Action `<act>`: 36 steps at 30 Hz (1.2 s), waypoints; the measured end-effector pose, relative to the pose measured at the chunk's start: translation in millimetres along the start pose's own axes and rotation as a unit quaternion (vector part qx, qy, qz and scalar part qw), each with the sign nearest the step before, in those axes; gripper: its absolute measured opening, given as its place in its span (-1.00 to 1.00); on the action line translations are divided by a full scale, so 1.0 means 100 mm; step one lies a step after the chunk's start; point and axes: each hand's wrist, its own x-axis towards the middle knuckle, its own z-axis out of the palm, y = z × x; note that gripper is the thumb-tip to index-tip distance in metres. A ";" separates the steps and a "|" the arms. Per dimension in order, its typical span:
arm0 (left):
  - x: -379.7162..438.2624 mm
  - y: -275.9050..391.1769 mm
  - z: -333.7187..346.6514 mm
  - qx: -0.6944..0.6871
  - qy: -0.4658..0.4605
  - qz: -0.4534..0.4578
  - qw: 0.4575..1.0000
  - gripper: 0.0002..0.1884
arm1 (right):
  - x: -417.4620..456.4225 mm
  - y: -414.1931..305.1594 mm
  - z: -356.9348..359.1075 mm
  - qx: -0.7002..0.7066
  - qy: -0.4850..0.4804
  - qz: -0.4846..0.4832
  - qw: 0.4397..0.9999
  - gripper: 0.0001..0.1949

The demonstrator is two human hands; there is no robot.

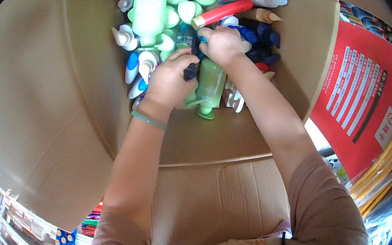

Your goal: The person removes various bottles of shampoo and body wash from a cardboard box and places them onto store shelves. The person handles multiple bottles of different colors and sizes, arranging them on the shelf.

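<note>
Both my hands reach into a large open cardboard box [205, 136] packed with plastic bottles. My left hand [171, 79] is curled around a dark-capped bottle [189, 72]; most of it is hidden. My right hand [221, 43] is among the bottles just right of it, its fingertips bent down at something blue that is mostly covered. Under my right wrist lies a translucent green bottle [211, 81] with its cap towards me. A large pale green bottle [150, 9] lies over others at the back left. Beyond my right hand, a red tube [222, 13] with a gold-coloured cap rests across several bottles.
White pump bottles [125, 37] line the box's left side, dark blue bottles [268, 35] its right. Tall cardboard flaps [30, 107] rise around the opening. A red printed carton [360, 101] stands outside at the right, above yellow strips [387, 168]. Stocked shelves [27, 226] are at the lower left.
</note>
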 end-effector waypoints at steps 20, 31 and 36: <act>-0.90 0.82 -0.10 0.008 -0.258 -0.017 0.966 -0.61 | -1.43 -0.12 -0.65 0.304 0.173 0.075 0.934 -0.69; -1.05 0.51 -0.14 0.149 -0.299 -0.068 0.940 -0.57 | -0.72 -0.07 -0.49 0.064 0.136 -0.006 0.989 -0.71; -1.22 0.28 -0.06 0.109 -0.246 -0.055 0.961 -0.53 | -0.22 -0.12 -0.15 -0.050 -0.005 -0.067 0.996 -0.74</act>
